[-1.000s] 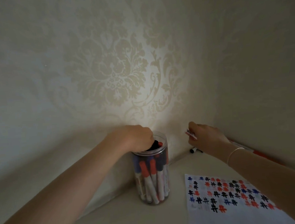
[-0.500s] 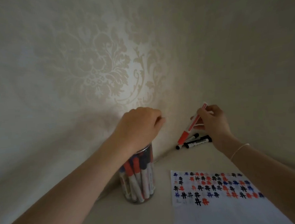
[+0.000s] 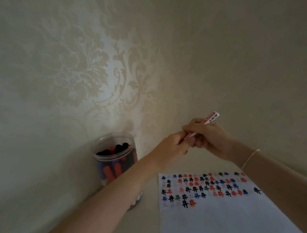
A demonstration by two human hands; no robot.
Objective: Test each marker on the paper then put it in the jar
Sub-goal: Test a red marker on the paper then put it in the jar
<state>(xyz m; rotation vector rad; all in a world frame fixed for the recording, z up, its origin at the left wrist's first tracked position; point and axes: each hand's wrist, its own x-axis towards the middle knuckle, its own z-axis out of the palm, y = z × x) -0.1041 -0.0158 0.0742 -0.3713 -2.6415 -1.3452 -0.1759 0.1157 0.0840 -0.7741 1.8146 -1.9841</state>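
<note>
Head view shows a red-and-white marker (image 3: 212,118) held tilted in the air above the far edge of the paper (image 3: 224,217), its upper end pointing up and right. Right hand (image 3: 209,136) is curled round its barrel, and left hand (image 3: 175,147) pinches its lower end, the two hands touching. Left of them, the clear jar (image 3: 116,163) of markers stands on the worktop (image 3: 150,220) against the patterned wall (image 3: 87,70).
</note>
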